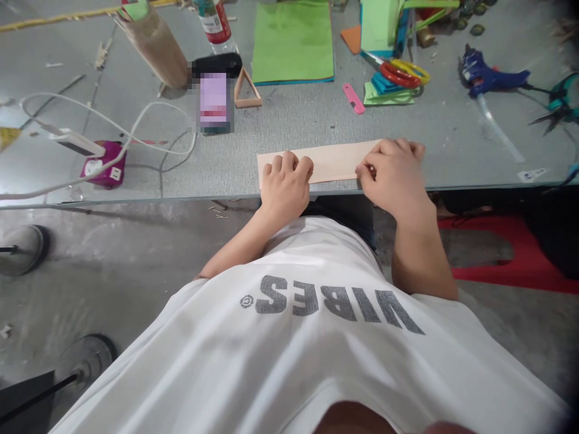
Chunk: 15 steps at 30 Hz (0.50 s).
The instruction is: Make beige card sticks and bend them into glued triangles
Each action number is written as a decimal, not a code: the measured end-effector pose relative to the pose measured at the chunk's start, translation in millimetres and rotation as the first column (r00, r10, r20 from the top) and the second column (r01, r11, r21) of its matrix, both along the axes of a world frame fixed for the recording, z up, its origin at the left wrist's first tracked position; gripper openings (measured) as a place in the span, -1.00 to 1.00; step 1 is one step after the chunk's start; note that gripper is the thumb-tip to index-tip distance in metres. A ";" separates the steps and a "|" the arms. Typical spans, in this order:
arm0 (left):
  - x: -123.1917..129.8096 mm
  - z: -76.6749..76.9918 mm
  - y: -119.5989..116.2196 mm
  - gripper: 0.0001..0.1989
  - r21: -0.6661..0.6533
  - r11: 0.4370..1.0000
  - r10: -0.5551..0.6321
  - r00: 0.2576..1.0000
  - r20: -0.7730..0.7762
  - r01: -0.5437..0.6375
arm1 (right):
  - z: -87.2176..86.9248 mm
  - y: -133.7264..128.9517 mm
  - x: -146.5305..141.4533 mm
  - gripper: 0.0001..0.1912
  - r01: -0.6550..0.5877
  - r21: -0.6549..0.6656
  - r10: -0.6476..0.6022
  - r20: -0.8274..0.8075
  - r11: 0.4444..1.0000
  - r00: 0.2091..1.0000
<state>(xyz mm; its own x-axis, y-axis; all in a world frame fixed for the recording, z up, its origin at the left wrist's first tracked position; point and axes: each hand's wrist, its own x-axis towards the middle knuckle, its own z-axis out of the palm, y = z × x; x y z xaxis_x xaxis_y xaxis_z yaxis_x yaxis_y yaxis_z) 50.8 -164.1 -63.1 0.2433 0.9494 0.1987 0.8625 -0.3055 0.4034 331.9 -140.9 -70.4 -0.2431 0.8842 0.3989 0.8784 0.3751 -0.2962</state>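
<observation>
Silver-grey, lightly textured tabletop (298, 123) spans the upper half of the frame, with a squarish green paper sheet (293, 42) at top centre. At mid-frame, along the tabletop's near edge, lies a long, narrow, flat peach-beige strip (335, 163), plain-faced and straight-sided, its lower edge slightly pinker. Curled fingers of the left hand (287, 184) rest on its left end; the right hand (398, 175) bends over its right end, thumb at the lower edge. Whether either hand pinches or merely presses cannot be told.
</observation>
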 end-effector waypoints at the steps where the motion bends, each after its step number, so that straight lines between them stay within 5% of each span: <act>1: 0.1 -0.2 0.1 -0.74 0.008 1.000 -0.001 1.000 0.000 0.001 | -0.6 0.0 3.6 -0.56 0.009 0.004 -0.009 0.001 1.000 1.000; 15: -0.3 -0.3 0.3 -0.76 0.025 1.000 0.007 1.000 -0.002 -0.007 | -8.6 -2.5 31.6 -0.64 0.094 0.011 -0.094 0.018 0.996 0.995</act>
<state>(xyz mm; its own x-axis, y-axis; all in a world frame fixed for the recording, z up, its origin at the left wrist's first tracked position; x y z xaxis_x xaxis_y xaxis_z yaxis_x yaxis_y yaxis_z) 50.5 -163.9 -63.4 0.2373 0.9459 0.2215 0.8655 -0.3094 0.3939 363.5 -143.4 -79.0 -0.1663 0.8993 0.4045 0.9151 0.2936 -0.2764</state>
